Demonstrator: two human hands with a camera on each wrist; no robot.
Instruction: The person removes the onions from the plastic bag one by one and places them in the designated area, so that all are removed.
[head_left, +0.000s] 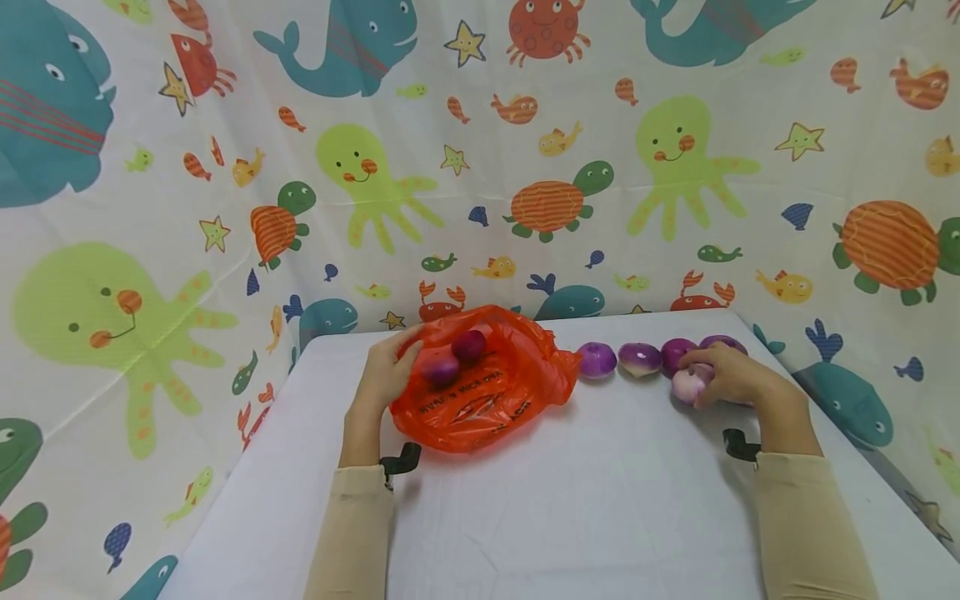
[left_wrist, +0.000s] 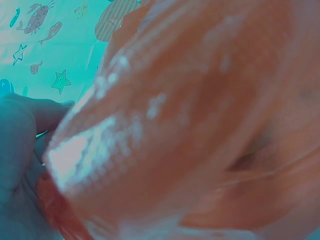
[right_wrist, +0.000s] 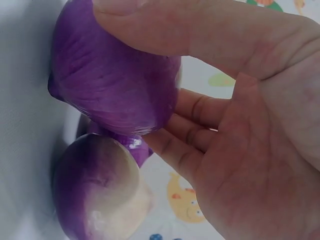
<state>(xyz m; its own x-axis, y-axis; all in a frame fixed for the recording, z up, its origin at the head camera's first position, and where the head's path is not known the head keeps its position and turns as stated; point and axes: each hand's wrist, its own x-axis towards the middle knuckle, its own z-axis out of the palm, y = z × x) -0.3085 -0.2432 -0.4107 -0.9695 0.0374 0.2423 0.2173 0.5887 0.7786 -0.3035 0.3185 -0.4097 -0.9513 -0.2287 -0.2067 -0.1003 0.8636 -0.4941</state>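
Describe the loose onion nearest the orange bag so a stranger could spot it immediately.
On the white table, find the orange bag by the left hand. Just right of the bag lies the first loose onion. It looks mostly purple, whereas the next onion shows a pale lower part.

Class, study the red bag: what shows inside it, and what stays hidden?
Two purple onions show inside the red bag. Whatever lies beneath them or under the bag's crumpled folds is covered, so it cannot be told.
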